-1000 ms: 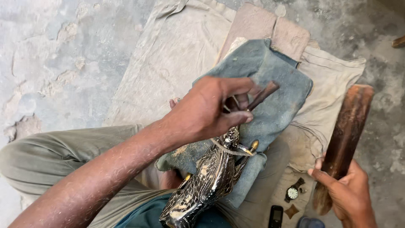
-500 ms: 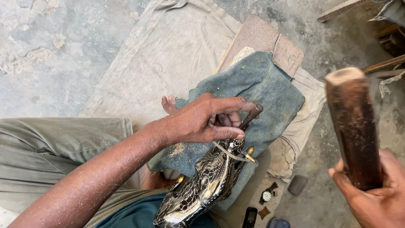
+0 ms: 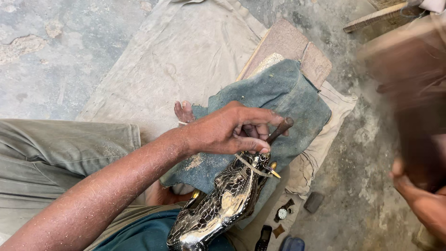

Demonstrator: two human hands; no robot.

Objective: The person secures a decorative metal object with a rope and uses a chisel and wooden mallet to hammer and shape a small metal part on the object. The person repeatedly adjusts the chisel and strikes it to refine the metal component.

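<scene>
A seated worker's left hand (image 3: 227, 130) pinched a slim dark metal chisel (image 3: 278, 131) against the head of a shiny embossed metal bird figure (image 3: 223, 204), which lay across the lap on a folded grey-blue cloth (image 3: 288, 93). At far right, the right hand (image 3: 418, 195) was curled tightly around a thick brown wooden mallet (image 3: 409, 93), blurred in mid-air, well apart from the chisel. A small wristwatch (image 3: 282, 213) lay near the figure on the beige canvas sheet (image 3: 176, 51).

left hand (image 3: 227, 130) on chisel (image 3: 278, 131)
</scene>
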